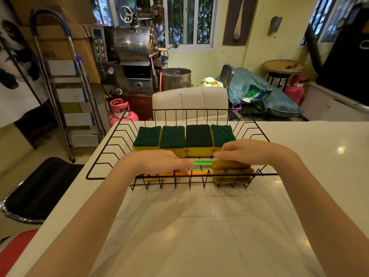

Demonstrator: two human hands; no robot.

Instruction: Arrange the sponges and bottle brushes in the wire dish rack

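Note:
A black wire dish rack [111, 152] stands on the white table. Several yellow sponges with dark green scouring tops [172, 137] lie side by side along its far side. At the near side lie a green-handled bottle brush [203, 162] and an orange-handled one [199, 173], their yellow sponge heads [232, 172] at the right. My left hand [159, 161] rests palm down over the handles' left part, fingertips touching both. My right hand [245, 151] lies over the green brush's head end, fingers curled on it. The handles' left ends are hidden.
The white table [199, 226] stretches toward me. A white padded chair [189, 100] stands behind the rack. A black stool [40, 188] and a stepladder [73, 92] are at the left, a pink gas cylinder [121, 112] beyond the table's edge.

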